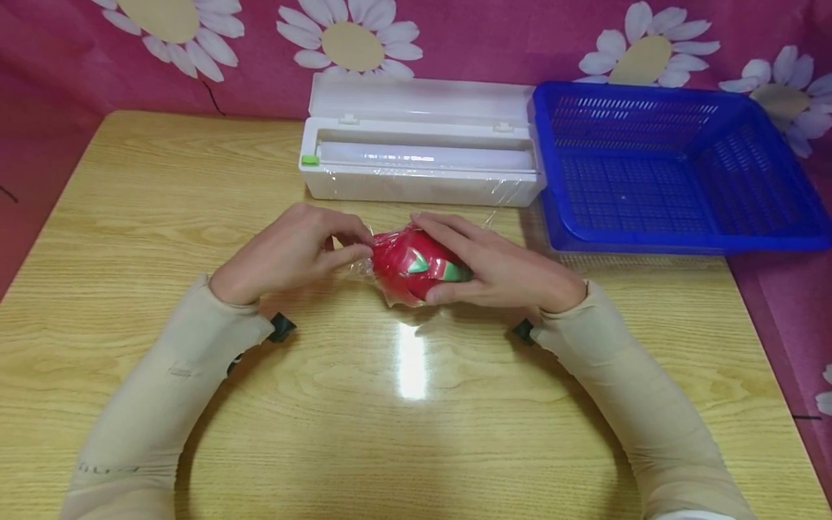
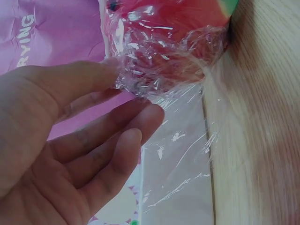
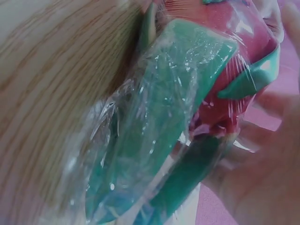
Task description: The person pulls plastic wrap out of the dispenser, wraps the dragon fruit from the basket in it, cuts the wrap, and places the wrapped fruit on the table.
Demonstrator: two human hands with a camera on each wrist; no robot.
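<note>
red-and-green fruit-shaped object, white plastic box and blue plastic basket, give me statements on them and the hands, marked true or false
1. The right hand holds the red-and-green fruit-shaped object. True.
2. The left hand touches the crinkled clear plastic film at the object's end. True.
3. The white rectangular plastic box is shut. False: its lid stands open.
4. A pale cylindrical roll lies inside the box. True.
5. In the head view, the blue rectangular plastic basket stands left of the box. False: it is on the right.
</note>
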